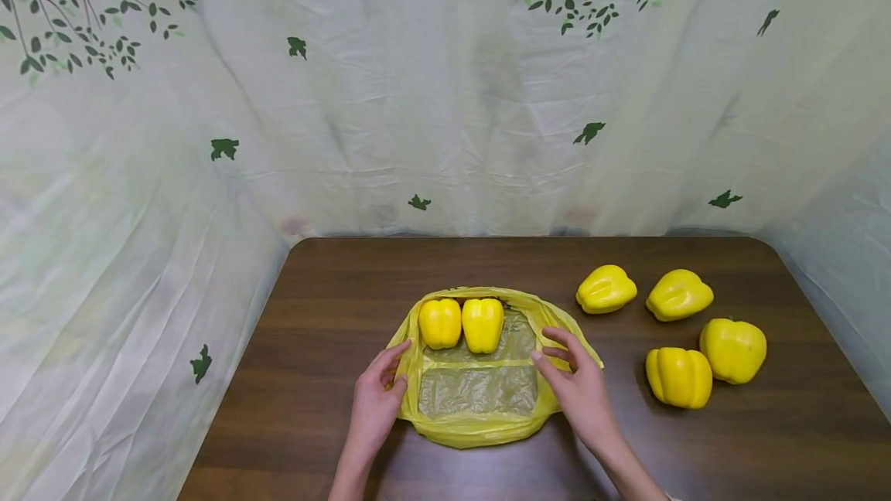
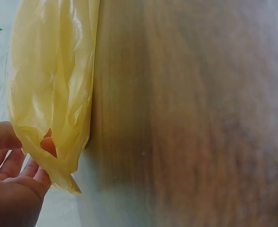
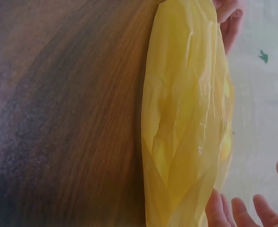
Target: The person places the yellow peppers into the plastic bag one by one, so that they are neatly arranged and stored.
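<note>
A yellow plastic bag point(image 1: 480, 433) lies on the table with its mouth spread wide. Inside, at its far left, two yellow bell peppers point(image 1: 483, 325) sit side by side. My left hand point(image 1: 377, 402) is at the bag's left rim, index finger and thumb apart; the left wrist view shows its fingers point(image 2: 32, 171) against the plastic, one fingertip partly behind a fold. My right hand point(image 1: 579, 391) is at the right rim with fingers spread and thumb apart. Its fingertips point(image 3: 216, 205) touch or nearly touch the plastic, and hold nothing.
Several more yellow bell peppers point(image 1: 678, 377) stand on the right side of the brown wooden table point(image 1: 313, 308), beyond my right hand. Pale cloth point(image 1: 452, 99) with leaf prints hangs behind the table and along its sides.
</note>
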Available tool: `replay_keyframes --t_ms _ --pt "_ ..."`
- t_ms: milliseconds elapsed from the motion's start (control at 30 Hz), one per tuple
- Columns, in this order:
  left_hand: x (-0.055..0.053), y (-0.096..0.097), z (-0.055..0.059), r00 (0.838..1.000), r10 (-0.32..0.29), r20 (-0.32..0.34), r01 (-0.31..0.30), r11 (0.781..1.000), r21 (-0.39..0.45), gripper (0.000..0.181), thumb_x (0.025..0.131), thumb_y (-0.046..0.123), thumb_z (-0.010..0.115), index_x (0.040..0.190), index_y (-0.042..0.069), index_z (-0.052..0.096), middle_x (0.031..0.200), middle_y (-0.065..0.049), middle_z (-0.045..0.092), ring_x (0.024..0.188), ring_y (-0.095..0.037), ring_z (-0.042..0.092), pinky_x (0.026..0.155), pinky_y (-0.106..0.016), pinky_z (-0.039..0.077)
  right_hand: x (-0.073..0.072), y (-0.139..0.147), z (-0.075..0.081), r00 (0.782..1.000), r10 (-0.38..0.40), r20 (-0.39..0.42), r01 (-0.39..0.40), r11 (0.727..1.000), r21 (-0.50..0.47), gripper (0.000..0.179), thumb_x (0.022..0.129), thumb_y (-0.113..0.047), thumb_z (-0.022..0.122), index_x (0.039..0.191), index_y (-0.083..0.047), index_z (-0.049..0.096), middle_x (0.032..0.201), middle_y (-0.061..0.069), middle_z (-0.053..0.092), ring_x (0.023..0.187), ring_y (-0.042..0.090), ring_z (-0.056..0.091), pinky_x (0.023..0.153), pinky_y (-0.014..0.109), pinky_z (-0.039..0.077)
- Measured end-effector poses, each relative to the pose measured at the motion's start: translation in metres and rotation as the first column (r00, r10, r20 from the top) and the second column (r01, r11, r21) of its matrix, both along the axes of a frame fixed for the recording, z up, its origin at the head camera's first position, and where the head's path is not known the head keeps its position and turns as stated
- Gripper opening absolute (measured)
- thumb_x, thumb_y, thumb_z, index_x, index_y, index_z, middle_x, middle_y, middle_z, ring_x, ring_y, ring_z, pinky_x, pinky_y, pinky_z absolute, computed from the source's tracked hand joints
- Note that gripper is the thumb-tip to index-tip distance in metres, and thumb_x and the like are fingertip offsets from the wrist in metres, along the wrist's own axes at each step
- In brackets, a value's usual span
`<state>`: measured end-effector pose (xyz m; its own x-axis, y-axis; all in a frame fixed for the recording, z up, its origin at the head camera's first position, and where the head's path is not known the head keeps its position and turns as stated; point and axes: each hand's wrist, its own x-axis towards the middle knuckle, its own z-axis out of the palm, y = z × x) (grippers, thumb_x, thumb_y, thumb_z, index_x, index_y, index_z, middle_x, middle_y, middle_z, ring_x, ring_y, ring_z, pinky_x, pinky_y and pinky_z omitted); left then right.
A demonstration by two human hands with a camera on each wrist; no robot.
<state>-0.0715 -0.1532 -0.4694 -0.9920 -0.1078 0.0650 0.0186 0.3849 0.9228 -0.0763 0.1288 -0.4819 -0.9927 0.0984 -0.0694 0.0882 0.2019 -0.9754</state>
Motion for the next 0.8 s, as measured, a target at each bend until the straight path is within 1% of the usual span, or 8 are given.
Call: replay_keyframes --t_ms 133,267,367,467,600,667,800 --pt "-0.001 -0.001 -0.002 1.0 -0.001 -0.004 0.001 1.0 -0.007 0.046 0.083 -0.02 0.055 0.124 -0.003 0.065 0.123 -0.018 0.063 0.094 -0.034 0.06 0.082 -0.037 0.05 0.003 0.004 0.0 1.0 -0.016 -0.004 0.016 1.0 -0.012 0.045 0.092 -0.024 0.071 0.132 -0.011 0.056 0.135 0.009 0.055 0.116 0.024 0.058 0.087 0.029 0.049" --pt "-0.001 -0.001 -0.003 1.0 0.001 -0.009 -0.001 1.0 -0.006 0.046 0.083 -0.021 0.055 0.123 -0.003 0.065 0.123 -0.018 0.063 0.094 -0.035 0.061 0.082 -0.038 0.051 0.007 0.01 0.0 1.0 -0.029 -0.008 0.029 1.0 -0.008 0.046 0.093 -0.024 0.069 0.134 -0.009 0.055 0.135 0.009 0.055 0.116 0.025 0.057 0.087 0.027 0.049" --pt "-0.001 -0.001 -0.003 1.0 0.0 -0.011 0.0 1.0 -0.006 0.045 0.083 -0.021 0.054 0.123 -0.003 0.065 0.123 -0.018 0.063 0.096 -0.034 0.061 0.082 -0.039 0.051 0.009 0.013 -0.001 0.999 -0.04 -0.031 0.04 0.999 -0.002 0.046 0.093 -0.024 0.069 0.134 -0.008 0.055 0.136 0.009 0.055 0.115 0.026 0.057 0.086 0.024 0.049" --pt "-0.001 -0.001 -0.003 1.0 -0.001 -0.005 0.001 1.0 -0.012 0.045 0.083 -0.021 0.054 0.123 -0.004 0.065 0.123 -0.018 0.063 0.096 -0.034 0.061 0.083 -0.039 0.051 0.011 0.015 -0.001 0.997 -0.054 -0.048 0.054 0.999 -0.01 0.043 0.093 -0.019 0.068 0.133 -0.007 0.056 0.135 0.009 0.055 0.115 0.027 0.058 0.085 0.022 0.049" --pt "-0.002 -0.001 -0.004 1.0 -0.002 0.002 0.002 1.0 -0.019 0.046 0.083 -0.021 0.054 0.124 -0.003 0.065 0.123 -0.018 0.063 0.095 -0.034 0.06 0.083 -0.039 0.05 0.015 0.018 -0.001 0.997 -0.066 -0.048 0.066 0.998 -0.018 0.042 0.094 -0.019 0.068 0.132 -0.007 0.056 0.134 0.009 0.055 0.114 0.027 0.058 0.084 0.021 0.049" --pt "-0.003 -0.002 -0.008 1.0 -0.004 -0.002 0.004 1.0 -0.021 0.046 0.083 -0.021 0.054 0.125 -0.003 0.064 0.123 -0.017 0.063 0.095 -0.033 0.06 0.082 -0.038 0.05 0.016 0.02 -0.003 0.996 -0.074 -0.049 0.073 0.997 -0.019 0.042 0.094 -0.019 0.068 0.132 -0.007 0.056 0.134 0.009 0.055 0.113 0.026 0.058 0.083 0.02 0.049" --pt "-0.008 -0.008 -0.026 1.0 0.003 -0.006 -0.003 1.0 -0.015 0.049 0.083 -0.02 0.055 0.126 0.001 0.065 0.124 -0.014 0.063 0.095 -0.031 0.06 0.081 -0.035 0.05 0.016 0.024 -0.006 0.994 -0.09 -0.064 0.09 0.996 -0.007 0.042 0.094 -0.018 0.068 0.132 -0.007 0.056 0.134 0.009 0.056 0.113 0.026 0.058 0.082 0.021 0.05"
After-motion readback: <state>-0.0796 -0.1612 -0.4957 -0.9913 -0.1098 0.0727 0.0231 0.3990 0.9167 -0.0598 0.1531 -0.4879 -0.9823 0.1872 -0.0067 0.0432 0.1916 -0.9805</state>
